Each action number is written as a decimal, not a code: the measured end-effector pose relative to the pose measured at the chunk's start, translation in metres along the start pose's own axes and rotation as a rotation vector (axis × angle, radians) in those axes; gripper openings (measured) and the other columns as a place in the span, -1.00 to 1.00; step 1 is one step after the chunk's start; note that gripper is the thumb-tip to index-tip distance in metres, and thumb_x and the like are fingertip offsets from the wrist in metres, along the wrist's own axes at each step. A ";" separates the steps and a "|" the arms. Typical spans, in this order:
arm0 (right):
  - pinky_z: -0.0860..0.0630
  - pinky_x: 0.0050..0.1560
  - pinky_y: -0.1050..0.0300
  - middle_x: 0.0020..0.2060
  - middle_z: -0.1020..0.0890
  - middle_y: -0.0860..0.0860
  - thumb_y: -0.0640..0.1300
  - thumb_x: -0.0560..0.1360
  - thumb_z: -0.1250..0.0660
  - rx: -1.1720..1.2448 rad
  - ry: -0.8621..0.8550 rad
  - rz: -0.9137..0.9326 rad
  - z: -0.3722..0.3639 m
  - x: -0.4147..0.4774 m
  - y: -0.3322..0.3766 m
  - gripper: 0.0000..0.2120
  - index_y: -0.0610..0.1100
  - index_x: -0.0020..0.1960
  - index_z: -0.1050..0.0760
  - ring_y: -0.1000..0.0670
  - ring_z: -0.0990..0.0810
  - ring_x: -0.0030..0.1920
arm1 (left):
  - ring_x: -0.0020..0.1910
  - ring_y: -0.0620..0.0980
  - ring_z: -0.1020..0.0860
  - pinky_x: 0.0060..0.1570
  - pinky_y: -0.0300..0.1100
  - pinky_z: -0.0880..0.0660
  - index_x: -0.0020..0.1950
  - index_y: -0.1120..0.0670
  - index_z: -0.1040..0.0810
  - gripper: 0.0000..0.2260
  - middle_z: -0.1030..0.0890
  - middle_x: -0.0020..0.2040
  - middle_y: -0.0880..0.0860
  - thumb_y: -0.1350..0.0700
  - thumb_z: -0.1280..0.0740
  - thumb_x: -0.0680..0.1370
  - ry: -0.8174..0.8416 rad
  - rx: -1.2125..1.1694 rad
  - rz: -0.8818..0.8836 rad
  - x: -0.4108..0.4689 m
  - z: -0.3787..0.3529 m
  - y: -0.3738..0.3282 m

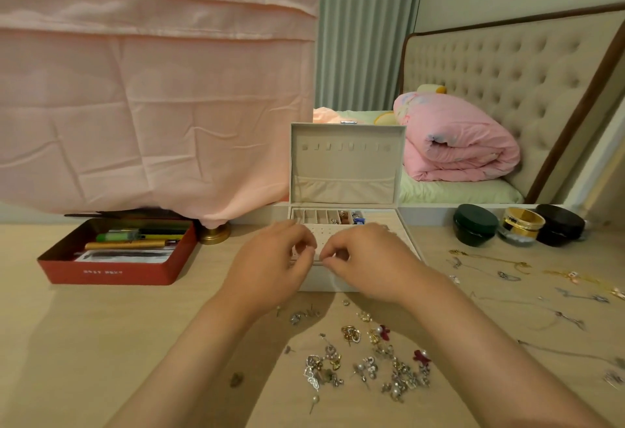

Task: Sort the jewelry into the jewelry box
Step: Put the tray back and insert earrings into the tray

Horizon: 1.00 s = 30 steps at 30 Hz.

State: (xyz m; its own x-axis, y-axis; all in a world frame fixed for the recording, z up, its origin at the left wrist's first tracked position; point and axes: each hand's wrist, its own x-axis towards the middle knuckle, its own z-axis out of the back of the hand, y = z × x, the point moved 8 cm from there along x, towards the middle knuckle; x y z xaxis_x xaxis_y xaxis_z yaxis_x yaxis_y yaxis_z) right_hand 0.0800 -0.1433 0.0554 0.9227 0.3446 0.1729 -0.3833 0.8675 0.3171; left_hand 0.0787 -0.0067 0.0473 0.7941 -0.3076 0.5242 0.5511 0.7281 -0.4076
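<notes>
A beige jewelry box [348,163] stands open on the wooden table, lid upright, with small compartments [328,217] at the back and a perforated earring panel in front. My left hand [270,265] and my right hand [368,261] hover over that panel, fingertips curled and almost meeting; whatever tiny piece they pinch is too small to make out. A pile of loose earrings [372,360] lies on the table in front of the box, between my forearms. Several necklaces [490,263] are spread to the right.
A red tin [111,272] with pens sits at the left. Three cosmetic jars, a dark green jar [473,224], a gold jar [522,226] and a black jar [559,224], stand at the back right. A pink cloth [152,89] hangs behind, over a brass base [214,233].
</notes>
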 end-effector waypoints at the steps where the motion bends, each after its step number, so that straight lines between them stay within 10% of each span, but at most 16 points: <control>1: -0.57 -0.02 0.11 -0.14 -0.65 0.19 0.03 0.58 -0.33 -0.010 0.046 0.004 -0.009 -0.007 0.005 -0.83 0.13 0.08 -0.67 0.13 -0.58 -0.12 | -0.16 -0.18 -0.48 -0.20 -0.16 -0.47 -0.07 -0.12 -0.54 -0.93 -0.53 -0.19 -0.19 0.01 -0.27 0.56 0.032 -0.004 0.023 -0.010 -0.002 0.000; 13: -0.43 -0.04 0.11 0.09 -0.59 0.09 0.03 0.58 -0.34 -0.116 0.104 0.087 -0.064 -0.018 0.025 -0.78 0.11 0.19 -0.64 -0.01 -0.58 0.09 | 0.07 -0.21 -0.43 -0.02 -0.22 -0.43 0.16 -0.23 -0.60 -0.75 -0.49 -0.02 -0.20 -0.22 -0.33 0.51 0.298 0.179 0.137 -0.068 -0.033 0.032; 20: -0.49 -0.03 0.09 -0.04 -0.56 0.16 0.03 0.55 -0.39 -0.022 0.129 0.091 -0.071 -0.020 0.023 -0.85 0.13 0.09 -0.66 0.07 -0.55 0.02 | -0.04 -0.21 -0.48 -0.01 -0.20 -0.47 -0.06 -0.18 -0.64 -0.91 -0.54 -0.07 -0.18 -0.08 -0.48 0.46 0.248 -0.024 0.215 -0.069 -0.031 0.039; 30: -0.50 -0.40 0.18 -0.22 -0.73 -0.06 -0.17 0.50 -0.50 0.730 0.063 -0.141 -0.034 -0.017 -0.003 -0.98 -0.07 -0.09 -0.67 0.03 -0.55 -0.52 | -0.26 -0.13 -0.54 -0.21 -0.29 -0.46 -0.12 0.02 -0.66 -0.92 -0.65 -0.21 0.05 0.18 -0.50 0.48 0.054 -0.596 0.348 -0.050 -0.012 0.027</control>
State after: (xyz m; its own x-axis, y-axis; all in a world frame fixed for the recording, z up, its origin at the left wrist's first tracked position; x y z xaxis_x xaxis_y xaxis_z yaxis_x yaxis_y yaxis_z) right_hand 0.0671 -0.1392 0.0197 0.9572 0.2868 0.0378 -0.1706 0.4540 0.8745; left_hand 0.0567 0.0208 0.0015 0.9533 -0.1583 0.2571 0.2967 0.3341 -0.8946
